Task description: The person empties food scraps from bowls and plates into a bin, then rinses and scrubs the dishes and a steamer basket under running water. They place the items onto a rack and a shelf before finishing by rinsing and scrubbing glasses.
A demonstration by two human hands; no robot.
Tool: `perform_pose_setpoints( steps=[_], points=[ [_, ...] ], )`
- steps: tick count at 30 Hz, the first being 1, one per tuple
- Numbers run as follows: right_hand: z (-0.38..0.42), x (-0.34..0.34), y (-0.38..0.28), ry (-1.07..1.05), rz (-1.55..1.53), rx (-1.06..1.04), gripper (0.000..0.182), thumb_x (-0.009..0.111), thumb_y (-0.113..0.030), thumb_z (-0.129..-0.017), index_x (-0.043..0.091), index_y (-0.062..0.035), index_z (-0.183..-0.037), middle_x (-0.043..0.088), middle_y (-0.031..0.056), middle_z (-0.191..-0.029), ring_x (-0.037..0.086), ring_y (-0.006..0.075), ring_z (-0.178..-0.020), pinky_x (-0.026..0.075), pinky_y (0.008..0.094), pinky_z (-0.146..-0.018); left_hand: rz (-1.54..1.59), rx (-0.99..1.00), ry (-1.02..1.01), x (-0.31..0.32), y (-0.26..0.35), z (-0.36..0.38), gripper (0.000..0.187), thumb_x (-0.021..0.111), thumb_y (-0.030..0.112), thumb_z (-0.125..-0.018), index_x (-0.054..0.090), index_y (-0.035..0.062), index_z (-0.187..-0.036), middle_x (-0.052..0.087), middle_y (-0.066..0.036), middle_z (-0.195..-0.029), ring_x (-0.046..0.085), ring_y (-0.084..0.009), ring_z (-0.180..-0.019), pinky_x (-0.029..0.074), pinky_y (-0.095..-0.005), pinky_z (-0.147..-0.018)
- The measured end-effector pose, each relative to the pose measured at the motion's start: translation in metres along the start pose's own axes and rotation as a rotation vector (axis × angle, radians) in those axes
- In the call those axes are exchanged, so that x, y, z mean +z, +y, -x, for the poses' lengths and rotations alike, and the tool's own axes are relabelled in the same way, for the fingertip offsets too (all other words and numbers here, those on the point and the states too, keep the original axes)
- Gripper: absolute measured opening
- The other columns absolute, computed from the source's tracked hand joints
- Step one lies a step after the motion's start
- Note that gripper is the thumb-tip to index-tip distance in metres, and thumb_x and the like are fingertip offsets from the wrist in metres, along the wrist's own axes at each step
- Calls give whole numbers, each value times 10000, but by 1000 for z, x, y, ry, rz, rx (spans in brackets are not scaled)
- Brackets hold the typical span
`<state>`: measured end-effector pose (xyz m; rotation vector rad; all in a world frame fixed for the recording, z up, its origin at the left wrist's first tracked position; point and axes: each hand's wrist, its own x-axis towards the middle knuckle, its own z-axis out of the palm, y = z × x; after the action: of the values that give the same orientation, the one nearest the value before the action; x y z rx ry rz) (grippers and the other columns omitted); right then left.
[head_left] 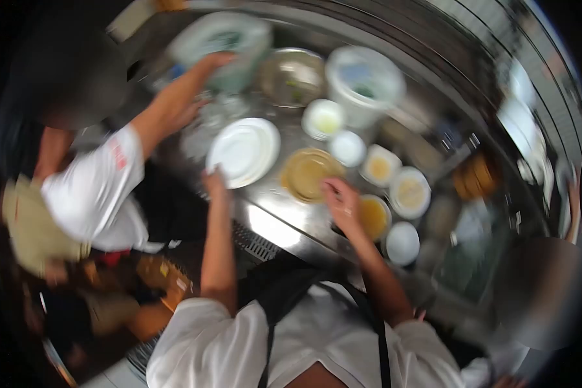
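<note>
A white plate [247, 155], apparently with another beneath it, is gripped at its lower left rim by my left hand [215, 182]. My right hand [343, 204] has its fingers curled together at the right rim of a tan, see-through plate [304, 173]; I cannot tell whether they pinch that rim. Close to the right hand is a bowl of yellow-orange liquid [372, 218]. Above the tan plate stand a small white bowl [348, 149] and a white bowl with pale yellow contents [324, 120].
A co-worker's arm [168, 116] reaches over clear glassware [220, 116] toward a tub [229, 45] at the back left. A steel bowl [292, 77] and a white bucket [367, 84] stand at the back. More bowls [409, 193] line the right. Another person [543, 291] is at the right.
</note>
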<state>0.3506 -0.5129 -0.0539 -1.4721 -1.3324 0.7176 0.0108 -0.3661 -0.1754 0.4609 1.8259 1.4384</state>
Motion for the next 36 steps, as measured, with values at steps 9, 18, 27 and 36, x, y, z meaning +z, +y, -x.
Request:
perform_pose_setpoints(
  steps=[9,18,27,36],
  points=[
    [2,-10,-3,181,-10,-27,534,733,-322,-896,561,-57,-1326,621,202,-1261,645,344,-1121,542,396,-902,30,101,-548,2,94,189,369,594,197,-1007,539,-17,-1303,641,-165,-1220,659,-255,-1060,546,-386,-921],
    [38,-148,124,840,-367,310,498,782,-142,-850,594,8,-1286,697,116,-1146,662,186,-1000,525,290,-865,-118,81,-929,175,12,338,303,622,135,-975,635,-69,-1198,711,-132,-1102,649,-166,-954,504,-287,-862],
    [91,-225,309,1227,-639,748,305,765,-69,-849,586,68,-1054,652,116,-1002,624,185,-854,513,294,-813,-418,392,-881,237,-67,426,242,605,105,-956,662,2,-1168,730,-202,-1005,695,-336,-932,520,-403,-829],
    [65,-202,441,1489,-701,1148,369,633,-247,-914,616,-2,-1189,619,164,-1268,615,274,-1102,497,406,-946,-618,435,-771,219,-108,366,308,598,73,-942,594,-56,-1222,693,-285,-1053,676,-433,-1001,519,-457,-836]
  ],
)
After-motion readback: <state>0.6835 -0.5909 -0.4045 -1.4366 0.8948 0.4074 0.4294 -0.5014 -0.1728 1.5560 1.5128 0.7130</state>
